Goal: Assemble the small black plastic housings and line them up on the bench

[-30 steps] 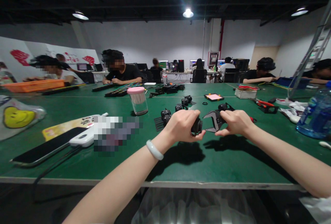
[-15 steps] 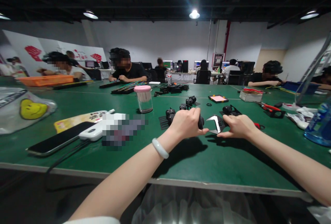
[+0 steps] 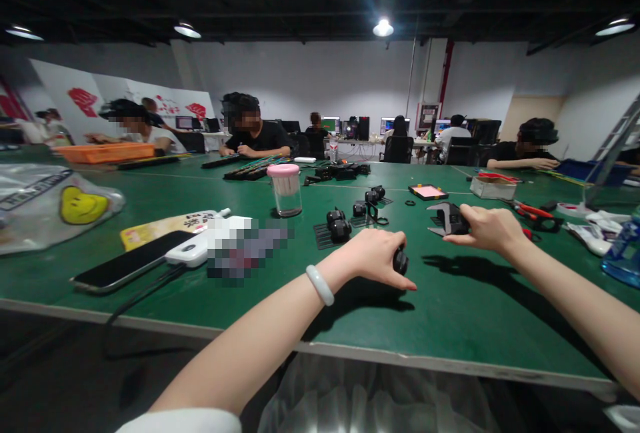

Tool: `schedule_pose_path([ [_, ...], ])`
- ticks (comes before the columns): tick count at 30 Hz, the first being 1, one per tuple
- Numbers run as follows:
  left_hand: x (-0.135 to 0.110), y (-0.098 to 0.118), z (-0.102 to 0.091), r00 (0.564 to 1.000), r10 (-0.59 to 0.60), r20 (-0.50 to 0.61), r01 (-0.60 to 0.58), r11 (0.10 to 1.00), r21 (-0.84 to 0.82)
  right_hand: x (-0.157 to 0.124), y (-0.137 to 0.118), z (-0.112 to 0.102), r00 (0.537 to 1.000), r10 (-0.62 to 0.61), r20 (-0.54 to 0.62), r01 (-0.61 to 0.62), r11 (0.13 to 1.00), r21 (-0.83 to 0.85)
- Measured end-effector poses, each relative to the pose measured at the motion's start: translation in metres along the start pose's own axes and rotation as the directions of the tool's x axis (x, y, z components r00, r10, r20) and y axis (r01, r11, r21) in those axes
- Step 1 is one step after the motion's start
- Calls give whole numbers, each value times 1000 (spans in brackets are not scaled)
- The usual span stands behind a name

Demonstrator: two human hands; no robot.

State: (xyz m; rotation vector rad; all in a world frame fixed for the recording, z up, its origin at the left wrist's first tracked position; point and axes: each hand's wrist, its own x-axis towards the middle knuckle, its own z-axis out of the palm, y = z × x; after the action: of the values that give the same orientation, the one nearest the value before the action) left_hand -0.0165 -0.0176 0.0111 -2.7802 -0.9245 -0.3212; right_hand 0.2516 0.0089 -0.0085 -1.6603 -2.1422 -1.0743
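My left hand point(image 3: 375, 256) is closed around a small black rounded part point(image 3: 401, 259), low over the green table. Its fingers and palm hide most of that part. In my right hand point(image 3: 487, 229) is an adjustable wrench point(image 3: 453, 219) with wide silver jaws pointing left, held by its dark body above the table. The wrench and the black part are apart. Beyond my left hand lie black assemblies with rounded knobs and comb-like plates, one nearer point(image 3: 336, 226) and one farther point(image 3: 373, 199). A small black ring point(image 3: 410, 203) lies to their right.
On the left are a phone point(image 3: 135, 263), a white power bank point(image 3: 205, 239), and a plastic bag point(image 3: 40, 213). A pink-lidded jar point(image 3: 286, 193) stands mid-table. Red-handled pliers point(image 3: 533, 209), a white box point(image 3: 493, 186) and a blue bottle point(image 3: 623, 253) are rightward. Other people sit across the table.
My right hand has drawn the wrench away to the right and slightly up, off the black part. My left hand has lowered a little with the part still in it.
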Motion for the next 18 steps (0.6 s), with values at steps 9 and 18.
schedule_pose_path([
  [9, 4, -20, 5, 990, -57, 125, 53, 998, 37, 0, 61, 37, 903, 380, 202, -385, 923, -15],
  [18, 8, -36, 7, 958, -218, 188, 208, 976, 69, -20, 114, 95, 645, 643, 414, -723, 688, 57],
])
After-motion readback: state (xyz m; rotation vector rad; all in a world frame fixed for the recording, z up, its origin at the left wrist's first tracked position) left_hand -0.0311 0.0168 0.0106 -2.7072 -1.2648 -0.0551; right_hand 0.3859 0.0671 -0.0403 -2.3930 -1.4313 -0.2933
